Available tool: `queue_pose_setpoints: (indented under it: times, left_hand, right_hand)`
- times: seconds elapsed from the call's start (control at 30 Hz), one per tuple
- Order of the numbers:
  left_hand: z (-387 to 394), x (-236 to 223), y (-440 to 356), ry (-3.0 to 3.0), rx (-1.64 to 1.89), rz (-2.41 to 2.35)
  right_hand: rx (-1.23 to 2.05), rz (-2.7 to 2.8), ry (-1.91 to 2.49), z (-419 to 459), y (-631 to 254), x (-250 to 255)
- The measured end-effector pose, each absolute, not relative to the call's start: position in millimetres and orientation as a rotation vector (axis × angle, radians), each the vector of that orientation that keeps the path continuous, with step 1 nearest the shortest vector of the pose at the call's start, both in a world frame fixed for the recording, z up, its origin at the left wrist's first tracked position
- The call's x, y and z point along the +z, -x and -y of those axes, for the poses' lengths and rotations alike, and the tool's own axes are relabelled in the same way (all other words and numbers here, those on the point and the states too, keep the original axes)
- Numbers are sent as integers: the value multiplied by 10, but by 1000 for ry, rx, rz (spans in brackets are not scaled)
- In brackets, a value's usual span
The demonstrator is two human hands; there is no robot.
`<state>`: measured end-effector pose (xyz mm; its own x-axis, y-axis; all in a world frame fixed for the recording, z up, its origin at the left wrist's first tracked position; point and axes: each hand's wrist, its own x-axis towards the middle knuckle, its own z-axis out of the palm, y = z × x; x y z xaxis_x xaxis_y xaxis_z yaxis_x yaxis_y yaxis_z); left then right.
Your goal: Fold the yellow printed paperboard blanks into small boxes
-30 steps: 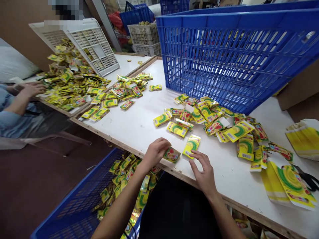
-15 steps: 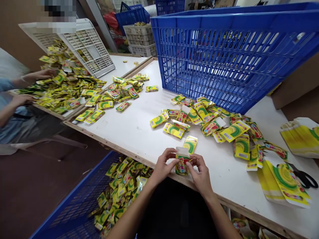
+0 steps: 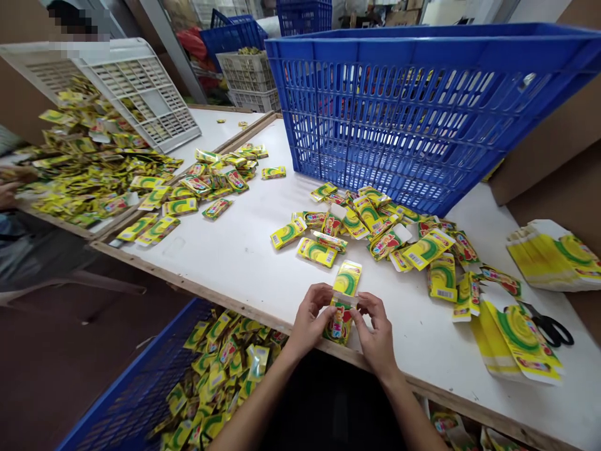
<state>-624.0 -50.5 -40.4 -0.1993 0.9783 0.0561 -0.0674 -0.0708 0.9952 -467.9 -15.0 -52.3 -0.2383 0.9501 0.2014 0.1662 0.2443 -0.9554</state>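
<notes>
Between my two hands is a small yellow-green carton [image 3: 339, 324], held near the table's front edge with its printed face up. My left hand [image 3: 310, 321] grips its left side, thumb on the face and fingers behind the top. The right side is pinched by my right hand [image 3: 374, 329] in the same manner. At the carton's top end the flap shows only as a thin white strip. Just beyond it a second yellow carton [image 3: 348, 277] lies flat on the white table [image 3: 248, 250]. A loose pile of like cartons [image 3: 375, 219] spreads farther back and right.
A large blue crate [image 3: 399, 119] stands behind the pile. Black-handled scissors [image 3: 551, 326] lie beside flat, unfolded cartons [image 3: 516, 335] at right. Below the table's edge, a blue bin [image 3: 126, 382] holds many cartons. Another person's hand [image 3: 9, 185] is at the left heap.
The carton's top flap, upright and white before, now appears folded down to a narrow strip. The view has shifted slightly, and the other person's hands sit farther toward the left edge.
</notes>
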Motion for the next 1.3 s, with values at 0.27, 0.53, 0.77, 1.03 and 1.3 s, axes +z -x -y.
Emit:
queue_pose_setpoints:
  times: [0.27,0.53,0.77,1.03,1.3]
  left_hand:
    - [506,-309,6220,-1238,1338,-1435]
    - [454,-282,6198,-1184,1331,-1485]
    - [401,-231,6176,-1091,1343,-1461]
    - [485,-309,6213,-1146,1310,-1374]
    - [870,-73,6688,-1180,1482,-1853]
  right_hand:
    - [1078,1713,972,131,4693,-471]
    - [1071,1653,1076,114,4759,-384]
    - [1133,1602,1125,72,4788,-363]
    - [1105,1613,977,148,4750,-492]
    - [1085,1624,1096,-3,4699,-495]
